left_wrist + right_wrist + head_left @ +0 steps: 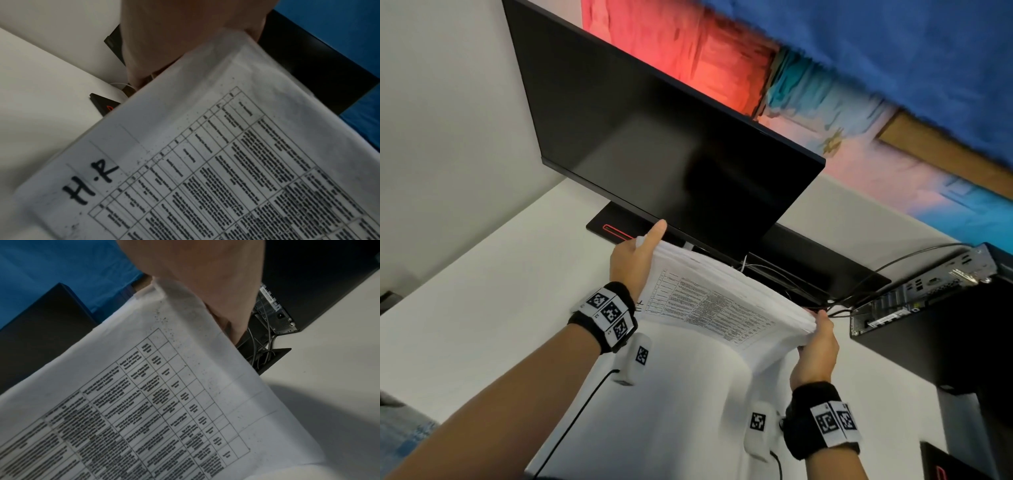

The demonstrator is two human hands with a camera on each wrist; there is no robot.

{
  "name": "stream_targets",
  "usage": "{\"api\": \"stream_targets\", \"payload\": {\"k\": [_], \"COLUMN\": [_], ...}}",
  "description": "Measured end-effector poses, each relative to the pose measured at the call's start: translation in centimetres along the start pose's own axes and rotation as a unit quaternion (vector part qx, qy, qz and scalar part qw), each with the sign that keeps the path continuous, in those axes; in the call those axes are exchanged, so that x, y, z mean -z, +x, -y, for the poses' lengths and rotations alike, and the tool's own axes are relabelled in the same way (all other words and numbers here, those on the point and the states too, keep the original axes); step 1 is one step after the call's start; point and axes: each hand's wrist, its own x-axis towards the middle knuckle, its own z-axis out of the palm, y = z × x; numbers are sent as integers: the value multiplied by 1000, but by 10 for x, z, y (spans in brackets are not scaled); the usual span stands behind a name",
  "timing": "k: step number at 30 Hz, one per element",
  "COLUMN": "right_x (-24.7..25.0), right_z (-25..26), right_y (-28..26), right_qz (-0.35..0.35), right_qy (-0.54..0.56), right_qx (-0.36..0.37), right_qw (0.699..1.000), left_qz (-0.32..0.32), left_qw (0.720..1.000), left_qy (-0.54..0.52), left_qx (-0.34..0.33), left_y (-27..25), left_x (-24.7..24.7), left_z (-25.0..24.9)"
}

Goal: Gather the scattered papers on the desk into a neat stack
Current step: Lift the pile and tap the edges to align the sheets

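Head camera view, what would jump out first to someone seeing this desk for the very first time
First, the sheaf of papers held up off the white desk in front of the dark monitor, the left hand and the right hand each gripping one end. Its top sheet bears a printed table, with "H.R" handwritten in a corner in the left wrist view. To the right lies a black computer case with cables plugged into it.

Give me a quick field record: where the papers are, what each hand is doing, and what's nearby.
papers: one gathered stack of printed sheets, held up off the white desk, top sheet a table marked "H.R"
left hand: grips the stack's left end
right hand: grips the stack's right end
behind: dark monitor
right: black computer case with cables
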Motion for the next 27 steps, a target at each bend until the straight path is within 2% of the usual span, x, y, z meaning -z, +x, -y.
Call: {"api": "stream_targets", "payload": {"k": [6,8,11,14,16,22,27], "right_x": [-6,-6,-6,-12,-17,-13,-6], "right_z": [4,1,1,0,5,12,-14], "right_y": [8,4,-7,-15,-17,-18,-22], "right_qz": [-36,-24,4,-25,-66,-72,-71], "right_qy": [-5,7,30,23,18,35,77], "right_qx": [10,19,-4,-44,-63,-39,-60], "right_qw": [999,1000,1000,998,996,996,993], "left_qz": [-58,-23,74,122,103,56,83], "left_qw": [998,999,996,991,994,994,995], "left_qy": [20,8,44,55,46,34,57], "left_qx": [-25,-23,-1,10,4,-86,-27], "left_y": [10,12,10,5,2,-3,-3], "left_x": [-1,2,10,12,9,14,21], "left_z": [5,4,5,16,19,19,36]}}
